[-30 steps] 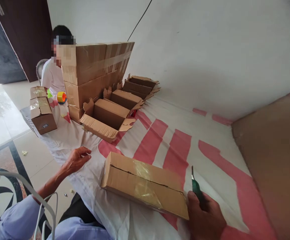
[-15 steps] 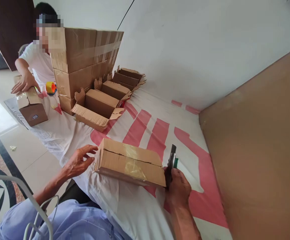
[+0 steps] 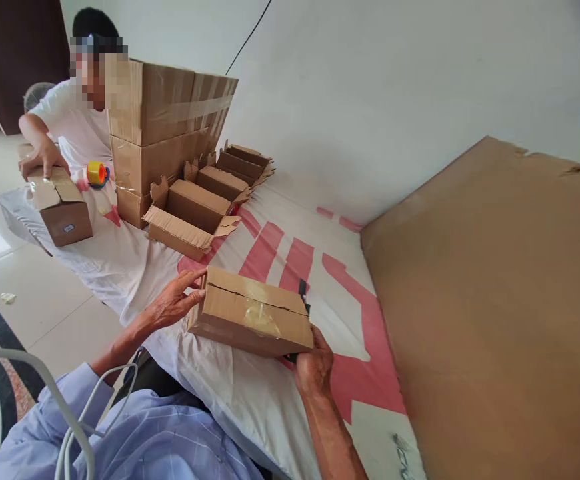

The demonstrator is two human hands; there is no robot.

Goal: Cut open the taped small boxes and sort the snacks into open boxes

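A closed cardboard box (image 3: 250, 320), with clear tape across its top seam, is held between my two hands at the table's near side. Its near edge looks slightly raised. My left hand (image 3: 177, 300) grips the left end, thumb and fingers against the cardboard. My right hand (image 3: 315, 363) is closed around the right end. A dark, slim tool (image 3: 303, 288) shows its tip behind the box by that hand, and another dark part peeks out beneath. Most of the tool is hidden, so I cannot tell its exact kind.
Several open cardboard boxes (image 3: 185, 220) line up beyond, beside a stack of taped cartons (image 3: 165, 107). A co-worker (image 3: 77, 123) has a hand on another box (image 3: 65, 213), near a yellow tape roll (image 3: 96, 174). A large cardboard sheet (image 3: 495, 300) stands at right.
My left hand has closed in onto the box's left end. My right hand has shifted onto the right end, and the dark tool has gone mostly behind the box.
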